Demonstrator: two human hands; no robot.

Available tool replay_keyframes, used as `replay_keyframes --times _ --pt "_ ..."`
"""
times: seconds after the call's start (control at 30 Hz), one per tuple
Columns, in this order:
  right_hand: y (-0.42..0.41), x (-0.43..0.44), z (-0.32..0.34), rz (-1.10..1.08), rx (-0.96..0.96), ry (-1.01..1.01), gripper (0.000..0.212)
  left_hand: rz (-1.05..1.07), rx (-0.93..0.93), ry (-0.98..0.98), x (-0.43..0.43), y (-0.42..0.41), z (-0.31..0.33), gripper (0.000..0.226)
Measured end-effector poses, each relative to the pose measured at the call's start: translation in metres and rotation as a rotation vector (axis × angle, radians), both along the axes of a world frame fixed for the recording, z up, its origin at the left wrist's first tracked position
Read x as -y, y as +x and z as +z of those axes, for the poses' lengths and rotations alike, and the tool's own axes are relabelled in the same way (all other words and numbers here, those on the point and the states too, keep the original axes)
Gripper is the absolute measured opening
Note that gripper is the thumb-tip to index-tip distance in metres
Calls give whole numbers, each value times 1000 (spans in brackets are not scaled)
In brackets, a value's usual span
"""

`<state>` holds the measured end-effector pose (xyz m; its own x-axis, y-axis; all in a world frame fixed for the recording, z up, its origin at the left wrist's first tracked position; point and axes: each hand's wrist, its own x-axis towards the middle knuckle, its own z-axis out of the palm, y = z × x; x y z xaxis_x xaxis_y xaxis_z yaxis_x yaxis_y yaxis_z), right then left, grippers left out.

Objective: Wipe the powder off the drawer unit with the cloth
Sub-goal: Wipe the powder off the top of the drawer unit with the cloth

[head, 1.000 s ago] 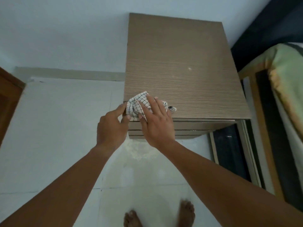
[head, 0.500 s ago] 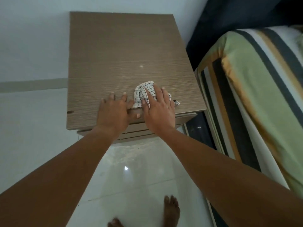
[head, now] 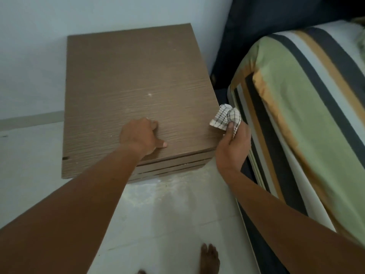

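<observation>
A pale tiled floor (head: 173, 218) and a light wall fill the left and lower parts of the frame, with a striped mattress (head: 308, 123) running down the right side. The brown wood-grain drawer unit (head: 136, 80) stands in the centre against the wall, its top facing the camera and its drawer fronts showing as thin edges at its lower side. A small white speck of powder (head: 149, 94) sits near the middle of the top, and pale dust lies on the floor just below the unit. The left hand (head: 141, 136) rests on the top near its lower edge, fingers curled under, holding nothing. The right hand (head: 234, 143) is at the unit's lower right corner, closed around the bunched checked cloth (head: 226, 117), which sticks up above the fingers, beside the top's right edge. A bare foot (head: 209, 260) shows at the bottom centre.
</observation>
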<state>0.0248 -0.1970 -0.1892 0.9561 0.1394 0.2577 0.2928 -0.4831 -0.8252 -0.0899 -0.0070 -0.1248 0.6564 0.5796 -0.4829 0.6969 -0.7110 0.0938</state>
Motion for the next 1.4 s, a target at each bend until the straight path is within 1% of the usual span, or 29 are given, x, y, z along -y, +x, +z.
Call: replay_keyframes --times 0.07,0.13,0.2,0.23,0.3,0.33,0.4,0.43,0.53,0.6,0.67,0.73,0.8,0.87,0.93,0.97,1.1,1.17,1.23,1.33,1.4 --pt "-6 -28 17 104 74 42 31 57 22 -62 -16 5 4 70" --pt "-15 -64 23 325 59 -39 34 183 159 -81 -34 3 6 54" --pt "-35 -94 17 630 19 -236 40 348 329 -2 -53 -14 1 33" --pt "-49 -104 9 782 41 -376 43 386 364 46 -64 -27 -3 23" --pt "-80 -118 -6 1015 181 -628 49 357 323 82 -85 -53 -15 6" --pt "-95 -125 -10 1075 253 -691 51 329 307 81 -96 -65 -23 9" --pt "-116 -150 -14 1115 308 -720 51 289 294 43 -119 -82 -33 36" --pt "-120 -168 -13 1121 303 -718 50 277 305 28 -129 -85 -34 42" --pt "-101 -221 -11 1047 246 -788 51 254 331 1 -156 -78 -31 46" --pt "-69 -250 -7 956 171 -818 54 253 270 -38 -174 -67 -28 50" --pt "-27 -271 -4 838 111 -841 55 174 180 -37 -182 -49 -29 57" --pt "14 -287 -2 743 49 -860 57 106 140 -24 -181 -29 -31 75" --pt "47 -300 -1 659 -10 -869 59 104 142 -36 -180 -13 -32 93" --pt "67 -314 -2 565 -57 -864 59 99 136 -40 -185 -1 -34 101" --pt "72 -328 -2 508 -94 -866 58 75 116 -24 -189 3 -34 104" --pt "70 -337 -1 517 -92 -877 57 72 111 -22 -191 4 -34 105" --pt "58 -363 4 767 57 -871 55 90 108 -18 -194 6 -36 106" --pt "63 -369 6 835 78 -855 57 84 89 -10 -194 8 -35 106" --pt "77 -370 5 804 62 -847 58 90 74 -15 -194 8 -33 107" --pt "110 -359 3 639 15 -865 60 142 87 -46 -194 11 -27 107" --pt "133 -340 1 528 -28 -901 61 174 85 -50 -190 17 -24 103"
